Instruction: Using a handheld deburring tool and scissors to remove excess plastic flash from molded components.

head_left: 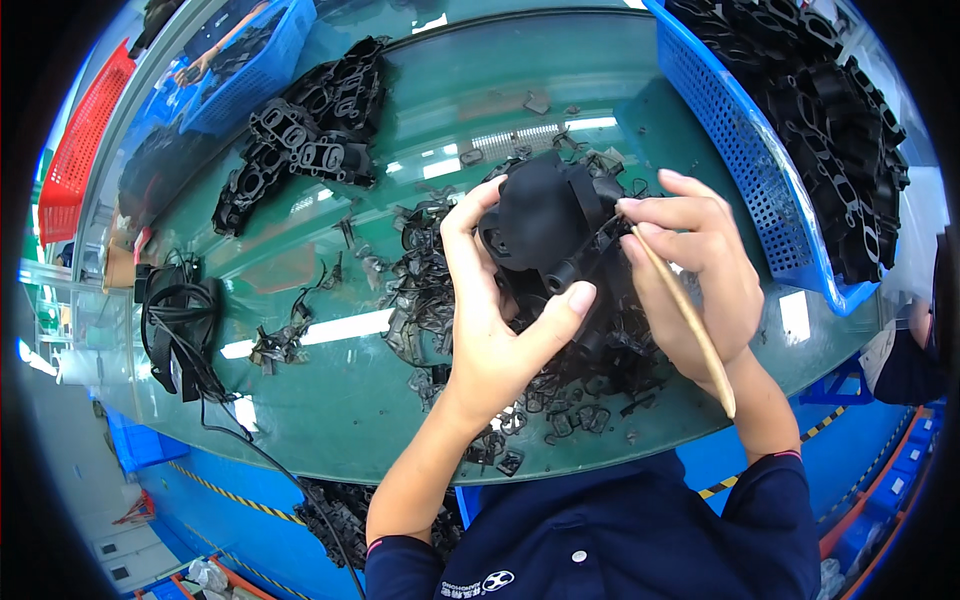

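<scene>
My left hand [490, 335] is wrapped round a black moulded plastic part [545, 210], holding it up over the table with the thumb along its near side. The part has a rounded body and a short tube stub facing me. In my right hand [705, 275] is a slim tool with a tan, tapered handle [690, 320], pinched between thumb and fingers. Its tip meets the right side of the part; the exact contact is too small to make out. Below both hands spreads a heap of black plastic scraps [425, 290].
The green tabletop [330, 400] carries a stack of black parts [320, 125] at the far left, a small scrap cluster [285, 338] and a bundled black cable [180, 325]. A blue basket [725, 140] of black parts stands right. Another blue basket [262, 65] and a red basket [85, 145] stand far left.
</scene>
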Demonstrator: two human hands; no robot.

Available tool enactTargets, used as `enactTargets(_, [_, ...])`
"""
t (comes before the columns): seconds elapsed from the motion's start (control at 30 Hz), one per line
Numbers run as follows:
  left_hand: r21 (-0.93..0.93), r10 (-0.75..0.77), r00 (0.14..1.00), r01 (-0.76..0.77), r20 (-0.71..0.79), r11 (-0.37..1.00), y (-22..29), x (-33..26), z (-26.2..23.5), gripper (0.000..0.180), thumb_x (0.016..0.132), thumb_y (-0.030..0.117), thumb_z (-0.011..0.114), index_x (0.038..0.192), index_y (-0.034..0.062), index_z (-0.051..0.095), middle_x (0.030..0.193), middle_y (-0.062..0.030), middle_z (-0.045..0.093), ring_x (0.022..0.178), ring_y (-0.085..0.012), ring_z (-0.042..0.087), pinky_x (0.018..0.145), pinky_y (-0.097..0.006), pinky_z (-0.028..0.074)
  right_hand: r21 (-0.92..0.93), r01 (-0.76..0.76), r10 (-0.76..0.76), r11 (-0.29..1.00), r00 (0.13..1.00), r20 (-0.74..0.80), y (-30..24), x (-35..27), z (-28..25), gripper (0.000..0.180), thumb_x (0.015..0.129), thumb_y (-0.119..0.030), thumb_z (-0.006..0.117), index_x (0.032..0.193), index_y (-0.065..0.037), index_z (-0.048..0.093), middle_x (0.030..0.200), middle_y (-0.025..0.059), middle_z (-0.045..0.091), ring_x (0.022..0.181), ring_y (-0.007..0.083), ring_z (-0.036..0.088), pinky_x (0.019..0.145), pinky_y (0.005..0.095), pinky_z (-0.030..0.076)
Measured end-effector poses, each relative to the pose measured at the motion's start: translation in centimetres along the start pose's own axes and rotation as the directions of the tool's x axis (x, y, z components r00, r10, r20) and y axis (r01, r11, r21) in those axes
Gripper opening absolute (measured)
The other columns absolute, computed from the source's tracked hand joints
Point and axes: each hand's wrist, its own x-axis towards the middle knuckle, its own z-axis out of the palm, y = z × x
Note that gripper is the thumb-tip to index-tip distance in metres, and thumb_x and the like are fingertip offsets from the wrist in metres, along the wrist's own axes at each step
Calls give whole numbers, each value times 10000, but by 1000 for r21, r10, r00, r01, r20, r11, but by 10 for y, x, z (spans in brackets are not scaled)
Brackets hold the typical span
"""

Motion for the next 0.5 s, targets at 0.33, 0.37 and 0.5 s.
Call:
enactTargets(0.33, [-250, -105, 994, 107, 19, 962, 0, 1, 3, 832, 727, 44, 707, 1347, 65, 153, 1276, -169, 352, 1192, -255, 426, 1011, -408, 370, 545, -447, 412, 709, 890, 194, 3, 3, -13, 122, 740, 46, 656, 821, 10, 573, 904, 152, 655, 839, 201, 634, 809, 350, 500])
enactTargets(0.37, [-270, -109, 994, 104, -2, 957, 0, 1, 5, 842, 721, 34, 712, 1348, 67, 151, 1276, -169, 349, 1194, -259, 426, 1013, -414, 372, 584, -471, 425, 661, 876, 226, 3, 3, -14, 110, 753, 40, 653, 831, 15, 579, 961, 163, 647, 903, 206, 623, 826, 340, 491])
enactTargets(0.5, [-268, -163, 986, 152, -21, 951, 1, 0, 5, 889, 700, -8, 731, 1349, 92, 132, 1262, -154, 357, 1195, -253, 431, 1007, -418, 388, 626, -446, 421, 640, 885, 199, -2, -1, -7, 121, 748, 40, 658, 835, 16, 578, 1002, 176, 633, 997, 253, 603, 871, 359, 470])
